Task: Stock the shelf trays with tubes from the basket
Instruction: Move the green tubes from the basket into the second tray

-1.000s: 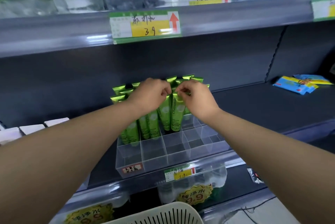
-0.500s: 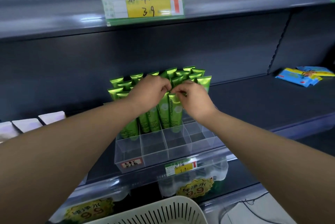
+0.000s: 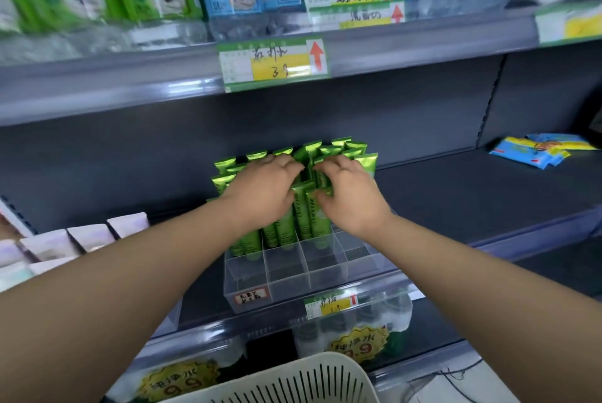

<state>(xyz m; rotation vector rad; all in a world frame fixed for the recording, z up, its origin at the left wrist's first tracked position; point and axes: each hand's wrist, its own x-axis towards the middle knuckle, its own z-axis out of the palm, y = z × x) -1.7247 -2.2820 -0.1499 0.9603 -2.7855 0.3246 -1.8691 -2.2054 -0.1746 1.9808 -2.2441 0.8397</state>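
Left hand (image 3: 264, 189) and right hand (image 3: 353, 195), fingers curled, pinch tops of upright green plastic tubes (image 3: 304, 220) in clear divided tray (image 3: 286, 275).

Grey metal shelves (image 3: 97, 89) with a dark back panel (image 3: 130, 158) stand over pale floor (image 3: 456, 391), a price tag (image 3: 273, 63) clipped above.

We stretch both bare arms forward, converging. Our left hand (image 3: 264, 189) and right hand (image 3: 351, 195) sit palm-down, side by side, fingers curled downward, the 2 sets of fingertips nearly meeting; any grip is unclear.
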